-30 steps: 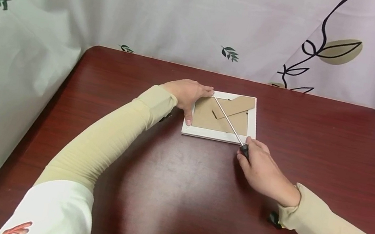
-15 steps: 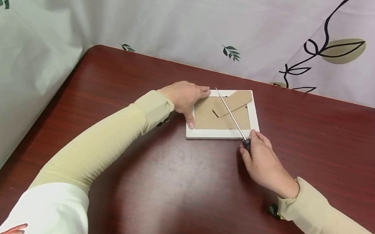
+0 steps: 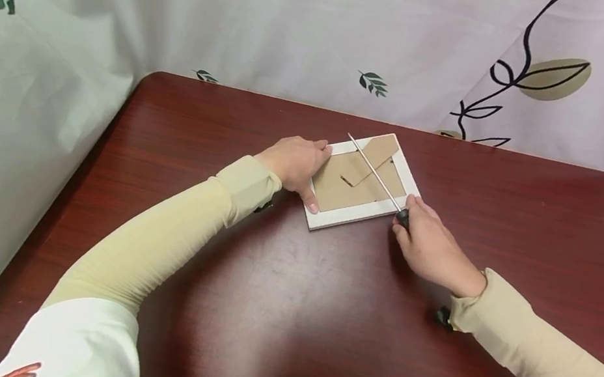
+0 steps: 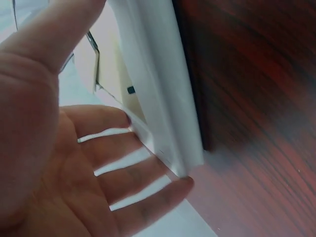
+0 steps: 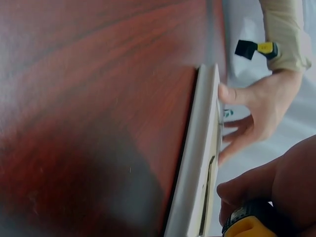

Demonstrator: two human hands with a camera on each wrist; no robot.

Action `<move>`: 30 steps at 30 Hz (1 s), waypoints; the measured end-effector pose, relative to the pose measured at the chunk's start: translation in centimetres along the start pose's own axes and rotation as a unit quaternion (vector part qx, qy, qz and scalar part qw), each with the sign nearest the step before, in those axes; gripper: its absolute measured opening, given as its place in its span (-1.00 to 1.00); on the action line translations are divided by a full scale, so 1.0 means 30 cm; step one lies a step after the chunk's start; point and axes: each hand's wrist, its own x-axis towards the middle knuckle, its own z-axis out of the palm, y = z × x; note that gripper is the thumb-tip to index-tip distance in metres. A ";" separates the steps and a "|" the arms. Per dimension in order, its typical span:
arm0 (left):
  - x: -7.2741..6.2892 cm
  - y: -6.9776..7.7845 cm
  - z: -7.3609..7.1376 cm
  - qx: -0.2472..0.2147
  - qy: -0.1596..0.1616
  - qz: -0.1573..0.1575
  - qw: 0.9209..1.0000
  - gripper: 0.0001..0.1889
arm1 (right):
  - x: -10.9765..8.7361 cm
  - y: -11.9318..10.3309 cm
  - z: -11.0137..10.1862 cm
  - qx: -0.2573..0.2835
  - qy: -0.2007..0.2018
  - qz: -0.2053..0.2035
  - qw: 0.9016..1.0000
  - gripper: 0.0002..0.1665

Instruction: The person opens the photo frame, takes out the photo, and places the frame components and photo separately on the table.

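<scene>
Picture frame [image 3: 365, 193] lies back up on the table [image 3: 258, 313] between the two hands, and looks light and stiff, with smooth rims that might slip a little; any glass is hidden, so fragility can only be guessed. Its white rim [image 3: 357, 211] seems the sound place to take hold, rather than the thin stand leg [image 3: 381, 152] lying flat on the backing board [image 3: 332, 183]. The left hand [image 3: 294, 164] has its fingers spread and straight against the short side, thumb over the rim's near corner. The right hand [image 3: 435, 246] is curled round a screwdriver [image 3: 374, 172] by its handle, beside the opposite near corner; whether a fingertip also touches the frame cannot be told. The frame's long axis slants from the left hand's thumb away and rightward, to just beyond the right hand. The screwdriver crosses above it, its tip past the far edge, to the right of the left fingers.
</scene>
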 end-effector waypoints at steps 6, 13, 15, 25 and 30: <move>-0.007 0.020 0.009 0.018 0.005 -0.013 1.000 0.34 | 0.025 0.014 -0.011 -0.019 0.002 -0.006 1.000 -0.45; -0.014 0.042 0.011 0.035 0.012 -0.025 0.999 0.29 | 0.048 0.030 -0.018 -0.027 0.025 -0.035 0.999 -0.73; -0.014 0.050 0.007 0.041 0.015 -0.025 0.999 0.10 | 0.055 0.033 -0.020 -0.027 0.033 -0.043 0.998 -0.85; -0.010 0.085 -0.002 0.050 0.009 -0.038 0.998 -0.31 | 0.084 0.043 -0.040 -0.030 0.027 -0.023 0.999 -0.87; -0.008 0.103 0.001 0.056 0.002 -0.053 0.997 -0.29 | 0.101 0.049 -0.040 -0.034 0.035 -0.025 0.999 -0.88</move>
